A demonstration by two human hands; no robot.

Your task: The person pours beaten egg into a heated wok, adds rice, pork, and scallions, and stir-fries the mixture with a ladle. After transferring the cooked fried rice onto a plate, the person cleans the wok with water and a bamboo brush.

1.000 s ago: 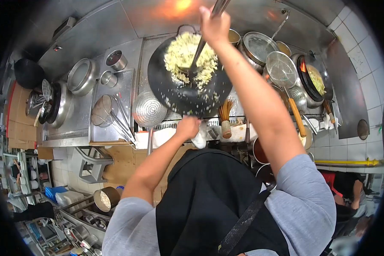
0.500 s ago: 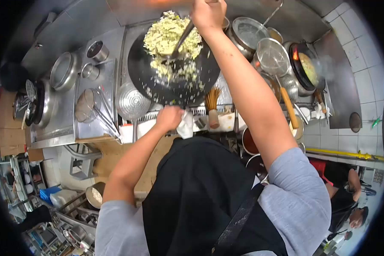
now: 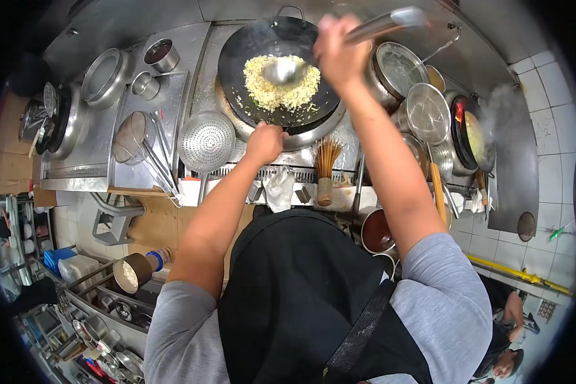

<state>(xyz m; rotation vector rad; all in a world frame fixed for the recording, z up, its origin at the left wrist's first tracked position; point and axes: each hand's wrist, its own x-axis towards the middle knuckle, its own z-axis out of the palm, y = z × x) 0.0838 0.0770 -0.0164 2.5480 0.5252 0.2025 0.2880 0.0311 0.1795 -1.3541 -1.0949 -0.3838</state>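
A black wok [image 3: 243, 48] sits on the burner, holding a mound of yellow, grainy food with green bits that looks like fried rice [image 3: 281, 96]. My left hand [image 3: 265, 142] is closed at the wok's near edge, covering the part it grips. Above the right side of the wok, my right hand [image 3: 340, 51], blurred by motion, grips a metal ladle [image 3: 287, 70]. The ladle's bowl is over the rice, and its handle points to the upper right. On the counter edge below my left hand lies a white cloth [image 3: 279, 187].
A perforated skimmer [image 3: 207, 141] lies left of the wok; a bamboo brush [image 3: 326, 166] stands in front. At right are a pot [image 3: 403, 67], a wire strainer [image 3: 427, 114] and a second wok [image 3: 473, 137] with flame and steam. Another person [image 3: 499, 333] is at lower right.
The wok has come down from a tilt onto the burner, and the food has gathered in its middle. My right hand has swung the ladle round, its handle now pointing to the upper right.
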